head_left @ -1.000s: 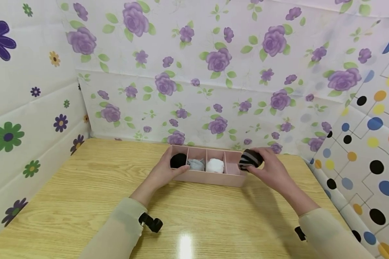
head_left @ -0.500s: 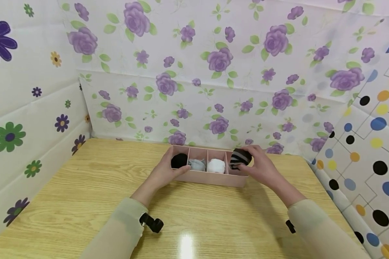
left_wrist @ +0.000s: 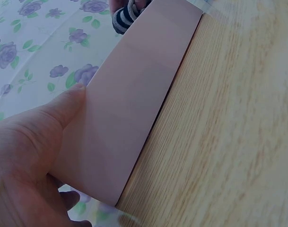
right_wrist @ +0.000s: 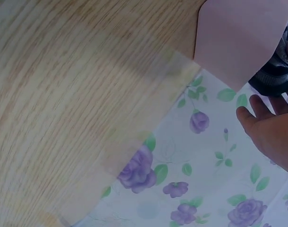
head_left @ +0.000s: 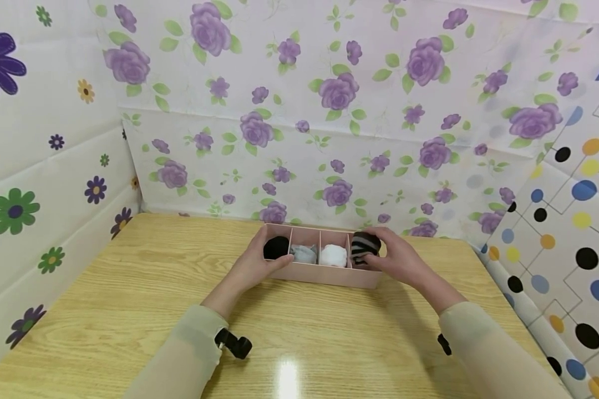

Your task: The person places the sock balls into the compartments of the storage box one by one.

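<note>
A pink divided box (head_left: 324,276) stands near the back of the table. My left hand (head_left: 252,263) grips its left end, and in the left wrist view the thumb (left_wrist: 70,101) presses the long front wall. My right hand (head_left: 396,257) holds a black-and-grey striped rolled sock (head_left: 364,247) at the rightmost compartment, its lower part hidden behind the front wall. From the right wrist view, the striped sock (right_wrist: 274,78) sits at the box's rim with fingers around it. The other compartments hold a black bundle (head_left: 276,247), a grey bundle (head_left: 304,254) and a white bundle (head_left: 334,255).
The wood-grain table (head_left: 145,310) extends in front of the box and to both sides. Right behind the box rises a wall covered in purple-flowered sheeting (head_left: 334,138). A dotted sheet (head_left: 579,249) borders the right side, a flowered one (head_left: 55,210) the left.
My right hand has carried the striped sock leftward from beyond the box's right end, then down into the rightmost compartment. The left hand and the box have stayed in place.
</note>
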### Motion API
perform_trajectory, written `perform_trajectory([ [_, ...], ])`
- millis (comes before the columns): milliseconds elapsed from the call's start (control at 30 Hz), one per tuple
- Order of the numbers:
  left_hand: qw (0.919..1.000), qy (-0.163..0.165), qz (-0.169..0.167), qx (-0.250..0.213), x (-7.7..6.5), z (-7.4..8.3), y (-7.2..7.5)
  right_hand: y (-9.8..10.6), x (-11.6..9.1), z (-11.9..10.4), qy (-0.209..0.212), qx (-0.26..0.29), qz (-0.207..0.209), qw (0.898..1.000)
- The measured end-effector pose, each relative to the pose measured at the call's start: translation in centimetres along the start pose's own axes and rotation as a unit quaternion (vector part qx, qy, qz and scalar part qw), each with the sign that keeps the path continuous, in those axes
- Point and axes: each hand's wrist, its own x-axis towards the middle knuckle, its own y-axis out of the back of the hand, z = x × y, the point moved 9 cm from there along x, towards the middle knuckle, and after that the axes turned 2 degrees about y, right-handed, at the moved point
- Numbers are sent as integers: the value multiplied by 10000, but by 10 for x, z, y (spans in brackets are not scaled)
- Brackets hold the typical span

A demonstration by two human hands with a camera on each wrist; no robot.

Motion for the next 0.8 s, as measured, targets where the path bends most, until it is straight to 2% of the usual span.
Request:
perform_trajectory([
  [167,10000,41,-17,23,0,1,0,-3,2,6,-185,-35,-179,9997],
  [533,10000,-75,23,-16,0,1,1,-11,5,5,111,80,-488,9987],
  [800,9999,-134,36,-42,0,1,1,-15,0,6,-19,161,-690,9975],
])
